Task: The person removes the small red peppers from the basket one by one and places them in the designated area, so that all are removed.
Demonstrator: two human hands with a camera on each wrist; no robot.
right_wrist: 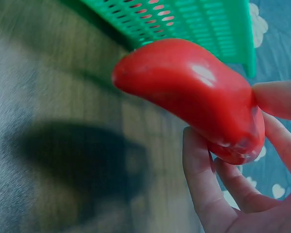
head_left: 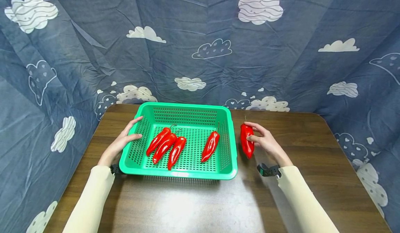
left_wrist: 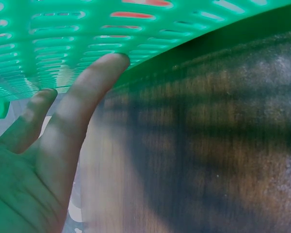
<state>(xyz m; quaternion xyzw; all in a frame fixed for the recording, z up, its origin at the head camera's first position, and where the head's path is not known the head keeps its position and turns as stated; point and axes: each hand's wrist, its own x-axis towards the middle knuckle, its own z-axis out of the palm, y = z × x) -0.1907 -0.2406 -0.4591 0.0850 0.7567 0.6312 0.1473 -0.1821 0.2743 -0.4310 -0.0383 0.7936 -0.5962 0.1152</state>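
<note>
My right hand (head_left: pixel 265 141) pinches a glossy red chili pepper (head_left: pixel 247 141) between thumb and fingers, just right of the basket. In the right wrist view the pepper (right_wrist: pixel 184 92) hangs over the table, its shadow apart from it and its tip toward the basket wall. At the basket's left side, my left hand (head_left: pixel 122 142) has its thumb and a finger stretched across the rim, spread and fairly straight. The left wrist view shows those fingers (left_wrist: pixel 87 87) against the slotted green wall. Several red peppers (head_left: pixel 164 148) lie in the green plastic basket (head_left: pixel 178 174); one pepper (head_left: pixel 210 146) lies apart on the right.
The basket stands on a brown wooden table (head_left: pixel 297 135) toward its back edge. A blue cloth curtain (head_left: pixel 175 63) with white clouds hangs behind and at both sides. A dark strap (head_left: pixel 268 170) is worn at the right wrist.
</note>
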